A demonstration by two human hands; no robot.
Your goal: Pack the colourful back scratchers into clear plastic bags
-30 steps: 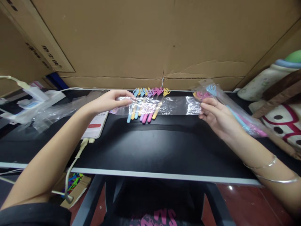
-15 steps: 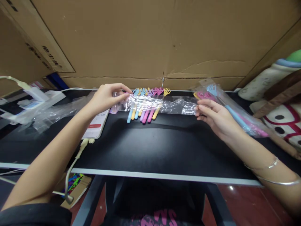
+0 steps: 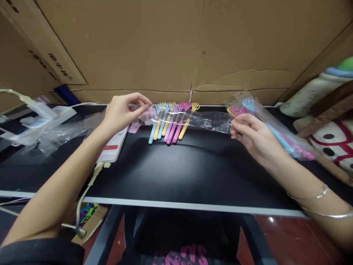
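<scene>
A long clear plastic bag (image 3: pixel 211 121) is stretched sideways above the desk. My left hand (image 3: pixel 125 108) pinches its left end between thumb and fingers, and my right hand (image 3: pixel 252 136) grips its right end. Behind and below the film lie several hand-shaped back scratchers (image 3: pixel 172 127) in blue, yellow, purple and pink, side by side, claws toward the cardboard. Beyond my right hand a filled clear bag (image 3: pixel 281 134) holds more of these scratchers. Through the film near my left fingertips shows something pinkish that I cannot make out.
A phone (image 3: pixel 113 147) with a charging cable (image 3: pixel 89 187) lies under my left forearm. Crumpled clear bags (image 3: pixel 60 134) and a white power strip (image 3: pixel 55 117) are at left. Cardboard (image 3: pixel 176 48) stands behind the desk (image 3: pixel 171 173). A plush item (image 3: pixel 331 140) and a bottle (image 3: pixel 309 92) are at right.
The bag has tilted and dropped slightly at its right end, so its glare has faded and the scratchers show more clearly through it. Both hands keep hold, barely shifted.
</scene>
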